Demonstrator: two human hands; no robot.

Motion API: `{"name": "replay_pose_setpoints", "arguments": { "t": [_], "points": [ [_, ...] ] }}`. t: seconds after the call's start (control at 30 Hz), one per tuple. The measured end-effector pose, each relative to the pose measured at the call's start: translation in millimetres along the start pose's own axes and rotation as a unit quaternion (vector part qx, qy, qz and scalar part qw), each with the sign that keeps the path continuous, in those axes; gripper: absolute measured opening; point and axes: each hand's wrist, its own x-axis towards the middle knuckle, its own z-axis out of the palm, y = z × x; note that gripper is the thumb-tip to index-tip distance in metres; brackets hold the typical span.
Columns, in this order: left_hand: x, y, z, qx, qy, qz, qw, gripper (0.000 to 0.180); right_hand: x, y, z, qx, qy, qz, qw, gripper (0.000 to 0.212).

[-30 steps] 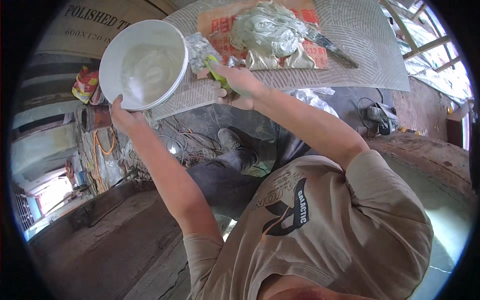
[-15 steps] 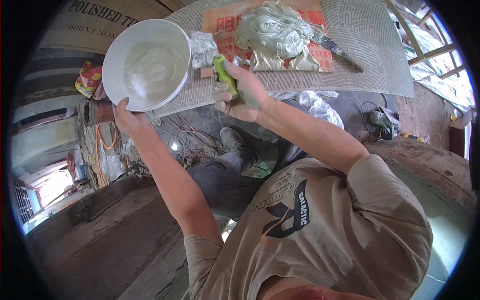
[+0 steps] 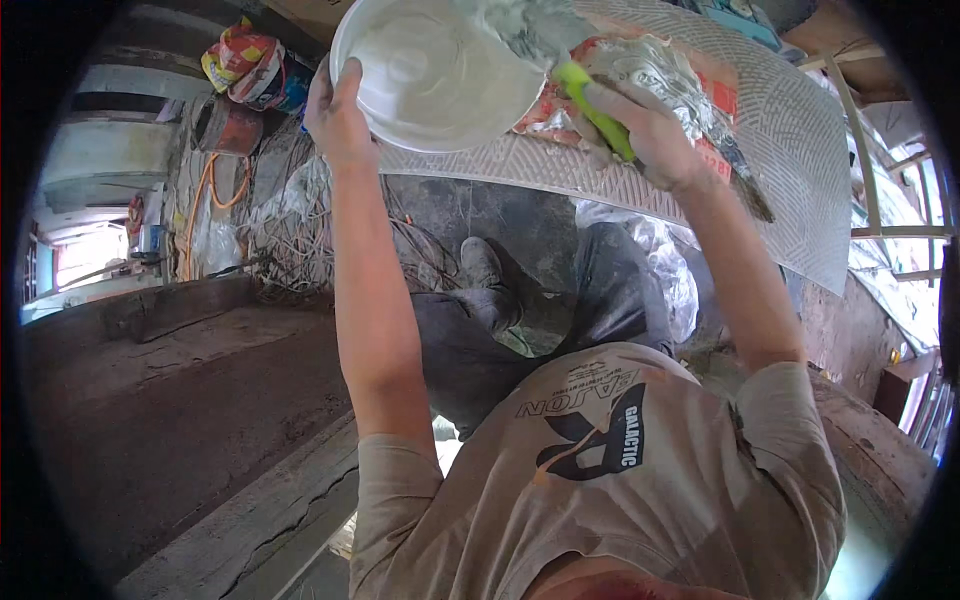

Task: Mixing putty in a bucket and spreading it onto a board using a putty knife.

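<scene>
My left hand (image 3: 342, 125) grips the near-left rim of a white round plastic tub (image 3: 440, 95), its thumb over the edge. The tub is tilted, so its wet-looking inside shows. My right hand (image 3: 650, 135) is closed round the green handle of a putty knife (image 3: 597, 112). Grey-white paste coats its blade, which is at the tub's right rim; whether it touches the rim I cannot tell. Behind my right hand, a mound of pale paste (image 3: 650, 68) lies on a red-and-orange printed sheet (image 3: 722, 95). A dark tool handle (image 3: 755, 190) sticks out beside the mound.
A large grey panel with a ridged surface (image 3: 815, 150) lies under the sheet. Red and yellow bags (image 3: 245, 62) stand at the far left. Tangled cables (image 3: 295, 215) and clear plastic (image 3: 665, 265) are on the floor near my legs. A rough ledge (image 3: 200, 370) runs at left.
The tub has moved right and away from me in my left hand. My right hand has moved right with the putty knife, whose blade now meets or overlaps the tub's rim in view.
</scene>
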Motion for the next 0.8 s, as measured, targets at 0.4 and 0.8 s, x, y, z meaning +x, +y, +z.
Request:
{"name": "replay_pose_setpoints", "arguments": {
  "t": [0.4,0.8],
  "points": [
    [34.9,-3.3,26.3,-0.006,-0.111,-0.037,0.993,0.058,204.6,-34.6,-20.3,-0.273,-0.074,0.060,0.957,0.035],
    [59.3,9.0,11.0,0.218,-0.142,0.013,0.966,0.048,8.2,-165.7,88.4,-0.474,-0.001,0.040,0.880,0.057]
  ]
}}
